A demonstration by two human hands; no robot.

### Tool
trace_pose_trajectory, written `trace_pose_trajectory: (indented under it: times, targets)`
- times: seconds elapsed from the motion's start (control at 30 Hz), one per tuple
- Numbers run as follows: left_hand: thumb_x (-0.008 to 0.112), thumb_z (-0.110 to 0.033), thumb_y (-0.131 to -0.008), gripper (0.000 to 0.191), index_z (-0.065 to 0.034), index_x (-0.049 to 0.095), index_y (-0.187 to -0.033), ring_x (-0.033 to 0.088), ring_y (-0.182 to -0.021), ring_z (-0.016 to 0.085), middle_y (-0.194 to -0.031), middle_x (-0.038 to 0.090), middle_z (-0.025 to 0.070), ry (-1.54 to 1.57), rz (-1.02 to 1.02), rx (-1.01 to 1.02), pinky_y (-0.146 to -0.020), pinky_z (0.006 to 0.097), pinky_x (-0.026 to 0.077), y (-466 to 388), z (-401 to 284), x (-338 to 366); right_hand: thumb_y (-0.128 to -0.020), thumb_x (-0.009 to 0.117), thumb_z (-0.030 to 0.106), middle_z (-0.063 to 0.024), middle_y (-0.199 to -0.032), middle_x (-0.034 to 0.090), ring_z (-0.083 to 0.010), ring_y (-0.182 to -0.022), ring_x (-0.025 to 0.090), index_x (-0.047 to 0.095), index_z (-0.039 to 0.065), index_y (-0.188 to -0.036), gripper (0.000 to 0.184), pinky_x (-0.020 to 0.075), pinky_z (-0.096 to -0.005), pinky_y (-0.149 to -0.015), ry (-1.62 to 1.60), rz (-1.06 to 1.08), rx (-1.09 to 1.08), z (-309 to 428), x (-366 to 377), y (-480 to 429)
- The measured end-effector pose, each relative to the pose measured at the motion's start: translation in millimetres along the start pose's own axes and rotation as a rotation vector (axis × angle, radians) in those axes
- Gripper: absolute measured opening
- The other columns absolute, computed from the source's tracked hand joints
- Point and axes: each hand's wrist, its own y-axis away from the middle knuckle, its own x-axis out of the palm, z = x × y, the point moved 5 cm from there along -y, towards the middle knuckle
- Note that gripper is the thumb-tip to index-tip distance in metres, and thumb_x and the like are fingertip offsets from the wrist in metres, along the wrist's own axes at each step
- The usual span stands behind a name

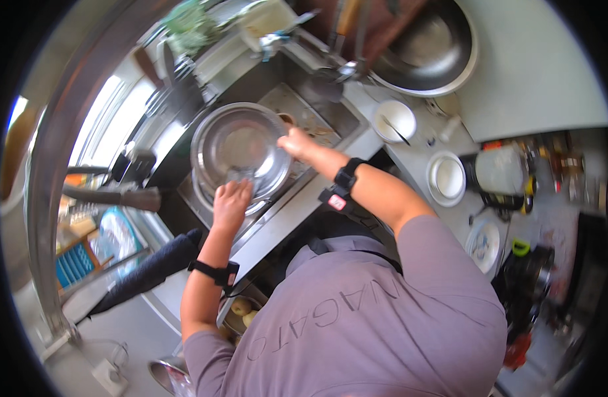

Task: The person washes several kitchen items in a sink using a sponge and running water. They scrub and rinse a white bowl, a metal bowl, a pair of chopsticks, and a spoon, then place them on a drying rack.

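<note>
A shiny metal basin (244, 144) is held tilted over the kitchen sink (343, 111). At its right rim, my right hand (296, 143) has its fingers closed on the edge. The fingers of my left hand (232, 201) are inside the lower part of the basin, against a translucent, blurred thing (244, 176) that may be a wad of plastic or a cloth. Whether that hand grips it cannot be told. Another round rim shows just below the basin. Brownish scraps lie in the sink beyond my right hand.
A faucet (135, 197) juts in from the left, near a utensil holder (182, 97) with knives. A large wok (428, 49) lies at the upper right. On the right counter stand a white bowl with a spoon (394, 121), stacked white bowls (447, 178) and a plate (483, 245).
</note>
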Motion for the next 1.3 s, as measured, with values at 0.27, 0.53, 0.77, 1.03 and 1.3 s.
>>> trace_pose_trajectory:
  times: [0.27,0.53,0.77,1.03,1.3]
  targets:
    - [0.05,-0.009,-0.068,0.029,-0.0088,0.054,-0.097,0.052,-0.086,0.016,-0.1,0.057,0.001,0.133,0.013,0.322,-0.069,0.0302,0.038,-15.9,-17.4,-24.9,-0.066,0.049,0.008,-0.0121,-0.066,0.055,-0.021,-0.052,0.057,0.046,-0.002,-0.098,0.033,0.0472,-0.0317,-0.037,-0.184,-0.052,-0.011,9.2,-46.2,57.3]
    - [0.049,-0.01,-0.069,0.034,-0.0107,0.054,-0.102,0.048,-0.1,0.017,-0.11,0.052,0.0006,0.159,-0.04,0.71,-0.075,0.029,0.039,-59.0,-55.9,-56.0,-0.064,0.05,0.011,-0.015,-0.067,0.059,-0.0228,-0.051,0.059,0.056,-0.004,-0.085,0.026,0.049,-0.0318,-0.039,0.0,-0.042,0.227,0.3,-156.1,149.4]
    - [0.047,-0.009,-0.068,0.037,-0.0096,0.054,-0.104,0.049,-0.101,0.019,-0.11,0.053,0.0028,0.224,-0.02,0.792,-0.076,0.0284,0.042,-95.5,-84.2,-57.4,-0.067,0.049,0.015,-0.0086,-0.065,0.057,-0.0174,-0.047,0.055,0.056,-0.001,-0.085,0.026,0.0438,-0.0274,-0.036,0.027,-0.317,0.246,1.1,-201.3,223.8]
    - [0.04,0.013,-0.054,0.053,-0.0045,0.055,-0.102,0.051,-0.098,0.027,-0.105,0.055,0.0107,0.462,-0.172,0.171,-0.085,0.0336,0.039,-105.9,-6.3,-27.3,-0.068,0.054,0.013,-0.0075,-0.068,0.055,-0.0164,-0.051,0.054,0.051,0.0,-0.078,0.017,0.0457,-0.0285,-0.038,-0.348,-0.678,0.291,-60.0,-255.0,350.7]
    - [0.05,-0.007,-0.075,0.024,-0.0028,0.057,-0.098,0.058,-0.077,0.025,-0.083,0.061,0.0135,0.628,-0.088,-0.575,-0.071,0.0317,0.043,-4.2,113.8,78.2,-0.072,0.051,0.008,-0.0098,-0.08,0.057,-0.023,-0.073,0.057,0.051,0.001,-0.086,0.016,0.0465,-0.0295,-0.06,-0.935,-1.352,0.062,-162.8,-276.8,540.9]
